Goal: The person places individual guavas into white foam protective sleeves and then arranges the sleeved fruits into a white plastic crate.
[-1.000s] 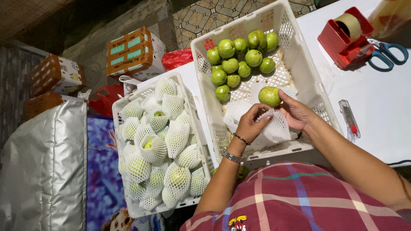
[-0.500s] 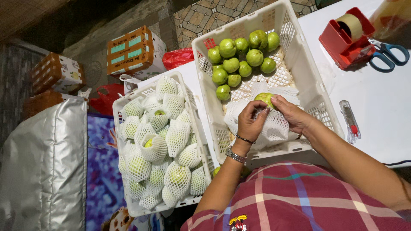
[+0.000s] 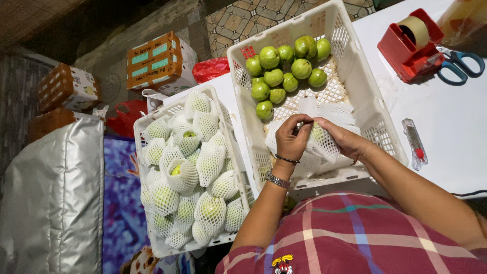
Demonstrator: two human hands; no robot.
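Hands [image 3: 319, 139] closed | pinching foam net [image 3: 324, 144] | around green fruit [image 3: 318, 133]

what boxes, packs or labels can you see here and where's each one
Cardboard box: on the floor above the left crate, rectangular, orange and white with green label panels.
Second box: far left on the floor, smaller, orange and white.
Third box: just below that one, orange, mostly hidden.
Silver bag: lower left, large, shiny foil-like.
Red label: small tag on the right crate's wall.

White plastic lattice crate [image 3: 355, 76]; soft white foam mesh sleeve [image 3: 324, 144]; smooth matt green guavas [image 3: 284, 66]; glossy red plastic tape dispenser [image 3: 406, 56].
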